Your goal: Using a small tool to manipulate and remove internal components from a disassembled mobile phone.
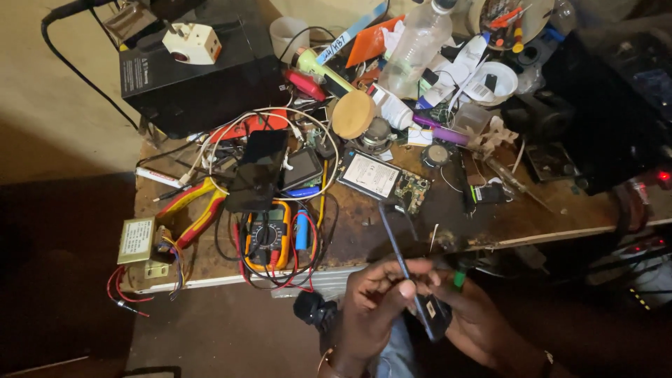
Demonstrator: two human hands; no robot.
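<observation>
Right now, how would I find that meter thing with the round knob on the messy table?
Start at the big black box at the bench's back left, then come down to the front edge. The multimeter lies there under red and black wires, its orange frame and round dial unlike anything beside it.

Phone's (413, 273) lower end behind fingers (392, 283)

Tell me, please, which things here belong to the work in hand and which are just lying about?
In hand:
- left hand and right hand, both gripping the dark phone edge-on
- green-handled tool by the right hand

Lying about:
- multimeter
- red and yellow pliers
- hard drive
- clear plastic bottle
- transformer
</observation>
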